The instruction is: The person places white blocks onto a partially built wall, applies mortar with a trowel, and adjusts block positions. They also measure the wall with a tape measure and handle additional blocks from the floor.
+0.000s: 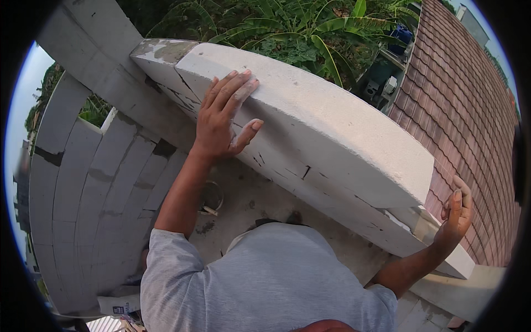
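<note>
A long white lightweight concrete block (310, 105) lies on top of the block wall in front of me. My left hand (224, 110) rests on its near upper edge toward the left end, fingers spread and fingertips dusted white. Beyond the block's right end, my right hand (458, 210) is raised with its fingers curled in toward the thumb. A faint thin line passes by these fingertips; whether they pinch it is too fine to make out. Left of the long block, a shorter block (160, 65) with grey mortar on top meets a concrete column (94, 39).
Another block wall (105, 182) stands at left. A round bucket (212, 198) sits on the concrete floor (243, 185) below my left arm. Past the wall are a brown tiled roof (459, 110) and banana plants (298, 33). A white sack (119, 304) lies lower left.
</note>
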### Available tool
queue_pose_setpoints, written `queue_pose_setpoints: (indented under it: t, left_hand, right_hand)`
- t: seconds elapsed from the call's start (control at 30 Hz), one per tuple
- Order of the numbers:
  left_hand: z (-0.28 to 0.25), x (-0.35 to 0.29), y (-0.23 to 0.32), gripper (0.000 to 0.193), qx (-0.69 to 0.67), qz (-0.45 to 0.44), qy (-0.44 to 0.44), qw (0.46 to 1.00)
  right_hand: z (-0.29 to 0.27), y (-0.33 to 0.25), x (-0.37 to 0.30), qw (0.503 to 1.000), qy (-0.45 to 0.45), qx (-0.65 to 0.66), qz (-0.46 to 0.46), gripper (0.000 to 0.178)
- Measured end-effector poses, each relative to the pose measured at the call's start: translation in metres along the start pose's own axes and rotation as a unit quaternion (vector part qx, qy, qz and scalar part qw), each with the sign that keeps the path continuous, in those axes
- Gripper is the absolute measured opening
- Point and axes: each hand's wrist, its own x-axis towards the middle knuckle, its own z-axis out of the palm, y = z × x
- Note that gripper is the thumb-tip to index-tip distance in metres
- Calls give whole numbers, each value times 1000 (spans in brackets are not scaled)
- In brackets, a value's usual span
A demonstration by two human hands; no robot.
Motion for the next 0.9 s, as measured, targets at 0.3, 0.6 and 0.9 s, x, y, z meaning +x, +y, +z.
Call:
queue_pose_setpoints:
  t: [0.3,0.6,0.9]
  left_hand:
    - [9,-39,-3,68,-50,-54,102,992]
    - [51,-191,55,68,-125,-257,58,957]
    - [48,-493,226,66,-77,-766,-259,583]
  right_hand:
    - [-15,48,-24,915,-337,190,-116,38]
    - [191,24,-83,617,-775,95,98,72]
    - [335,77,-165,477,-824,242,185,40]
